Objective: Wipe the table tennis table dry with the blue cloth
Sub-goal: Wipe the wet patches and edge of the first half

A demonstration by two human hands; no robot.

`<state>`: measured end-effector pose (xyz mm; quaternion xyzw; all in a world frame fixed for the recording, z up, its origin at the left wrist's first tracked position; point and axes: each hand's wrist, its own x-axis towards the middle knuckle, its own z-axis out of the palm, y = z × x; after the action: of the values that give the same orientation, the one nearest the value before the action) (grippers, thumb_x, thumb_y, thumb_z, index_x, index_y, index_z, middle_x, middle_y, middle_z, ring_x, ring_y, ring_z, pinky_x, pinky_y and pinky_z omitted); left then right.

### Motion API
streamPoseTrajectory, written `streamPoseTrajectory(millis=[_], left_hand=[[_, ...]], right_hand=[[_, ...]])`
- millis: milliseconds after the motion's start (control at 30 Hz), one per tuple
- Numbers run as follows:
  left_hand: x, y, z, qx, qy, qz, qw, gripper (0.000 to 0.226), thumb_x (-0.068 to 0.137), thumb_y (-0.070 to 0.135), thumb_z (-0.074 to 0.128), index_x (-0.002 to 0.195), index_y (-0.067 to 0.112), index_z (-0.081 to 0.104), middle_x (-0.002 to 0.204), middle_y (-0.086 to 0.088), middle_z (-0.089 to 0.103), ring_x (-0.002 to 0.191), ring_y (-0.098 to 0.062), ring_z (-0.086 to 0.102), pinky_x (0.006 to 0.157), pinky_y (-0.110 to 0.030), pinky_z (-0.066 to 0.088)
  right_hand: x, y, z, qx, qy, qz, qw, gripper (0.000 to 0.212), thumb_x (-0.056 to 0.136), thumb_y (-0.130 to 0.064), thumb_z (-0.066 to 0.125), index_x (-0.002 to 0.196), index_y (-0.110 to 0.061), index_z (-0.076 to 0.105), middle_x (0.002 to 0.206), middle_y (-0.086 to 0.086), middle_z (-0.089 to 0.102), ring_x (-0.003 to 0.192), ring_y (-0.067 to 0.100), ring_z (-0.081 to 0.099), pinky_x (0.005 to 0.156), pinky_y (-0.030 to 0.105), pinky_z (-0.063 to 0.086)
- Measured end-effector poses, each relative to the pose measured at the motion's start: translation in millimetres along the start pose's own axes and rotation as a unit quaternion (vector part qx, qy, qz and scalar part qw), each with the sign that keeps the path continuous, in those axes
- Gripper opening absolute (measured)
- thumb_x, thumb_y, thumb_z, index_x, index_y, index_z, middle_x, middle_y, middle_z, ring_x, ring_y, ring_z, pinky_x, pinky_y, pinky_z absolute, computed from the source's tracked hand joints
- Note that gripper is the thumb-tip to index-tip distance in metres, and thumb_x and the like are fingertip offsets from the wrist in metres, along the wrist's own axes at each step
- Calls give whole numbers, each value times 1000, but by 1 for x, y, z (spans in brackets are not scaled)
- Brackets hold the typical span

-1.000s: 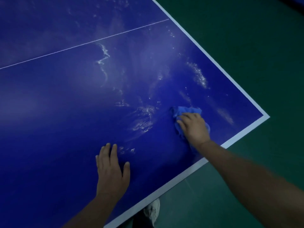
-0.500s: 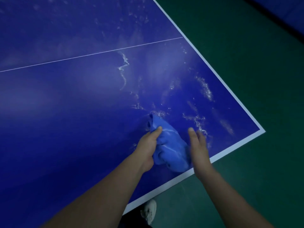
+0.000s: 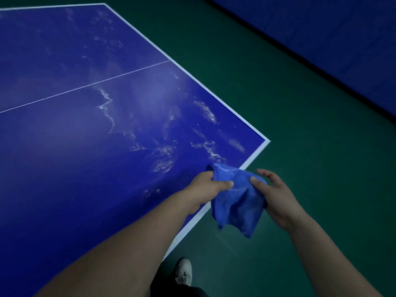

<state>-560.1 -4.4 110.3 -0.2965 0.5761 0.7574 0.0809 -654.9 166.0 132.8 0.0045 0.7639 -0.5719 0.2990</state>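
Both grips are on the crumpled blue cloth (image 3: pixel 235 202), which is lifted off the bench and hangs over the near white edge line by the corner. The left grip (image 3: pixel 205 185) is clenched on its upper bunch. The right grip (image 3: pixel 276 196) pinches the right side under the thumb, fingers loosely spread. The dark blue table tennis bench (image 3: pixel 64 157) has pale water streaks (image 3: pixel 162 157) near that corner.

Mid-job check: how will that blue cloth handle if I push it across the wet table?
Probably floppy: the blue cloth sags in loose folds between the left hand and right hand, so it will likely bunch rather than slide flat. It looks light, though perhaps damp, since water streaks cover the table.
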Motion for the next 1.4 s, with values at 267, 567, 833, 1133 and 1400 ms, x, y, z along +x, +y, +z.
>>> streamPoseTrajectory(millis=[267,567,833,1133,1400], left_hand=[[-6,-2,85,-129,-39,-68,989,24,104,28,52,123,15,59,117,-12,69,104,-27,67,82,-36,56],[4,-29,118,-17,49,-79,996,28,107,28,44,132,15,49,116,-13,66,95,-28,68,83,-51,57],[-17,-53,152,72,48,-38,996,16,104,22,50,114,17,62,111,-4,71,103,-23,69,95,-47,56],[-39,-62,148,192,38,92,976,22,100,11,57,121,17,60,113,3,68,100,-10,65,78,-20,53],[-42,-59,154,213,30,102,971,41,98,1,49,128,27,62,122,5,66,106,-16,65,91,-26,54]], right_hand=[[-65,-8,-51,-61,420,-281,861,45,107,-31,39,149,-17,42,155,2,42,141,14,40,119,34,29],[-43,160,-48,-279,205,-10,938,53,109,-26,34,157,-7,27,167,17,8,154,31,5,124,35,6],[-43,161,-61,-367,120,-124,914,54,108,-40,21,152,-13,39,162,13,30,150,26,26,121,44,23],[-76,138,-81,-243,129,-188,943,55,107,-30,40,159,-21,24,167,-3,13,155,16,7,125,30,6],[-58,149,-84,-334,58,-173,925,51,107,-37,27,156,-24,27,164,0,26,149,29,29,121,47,23]])
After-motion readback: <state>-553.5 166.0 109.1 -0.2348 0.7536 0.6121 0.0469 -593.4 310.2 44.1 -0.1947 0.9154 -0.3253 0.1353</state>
